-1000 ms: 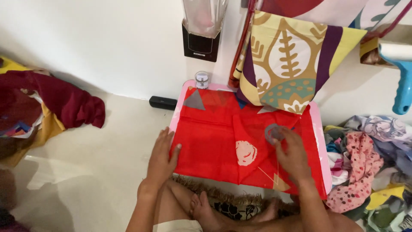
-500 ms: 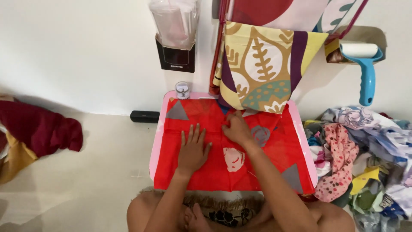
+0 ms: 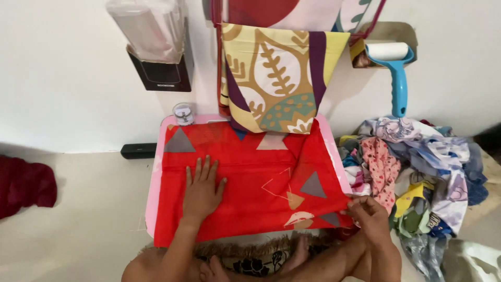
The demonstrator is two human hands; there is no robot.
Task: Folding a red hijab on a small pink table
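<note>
On a low pink bench (image 3: 154, 193) set against a white wall lies a red cloth (image 3: 245, 177) printed with grey, tan and pink triangles, spread nearly flat so that it covers most of the bench top. The left hand (image 3: 201, 190) rests palm down on the cloth's left half, fingers apart and extended, pressing the fabric to the bench and gripping nothing. The right hand (image 3: 371, 215) is at the cloth's near right corner, its fingertips closed together and pinching the fabric edge, just past the bench's right rim. A small round container (image 3: 183, 112) with a clear lid stands at the far left corner of the bench, touching the cloth's far edge or just beside it; which cannot be told. A patterned yellow and purple cloth (image 3: 276, 78) hangs from the wall, its lower end overlapping the far edge of the red cloth. To the right of the bench a heap of mixed fabric scraps (image 3: 417, 167) lies on the floor, and above it a blue-handled lint roller (image 3: 395, 68) leans on the wall. A dark red garment (image 3: 23, 185) lies well to the left.
</note>
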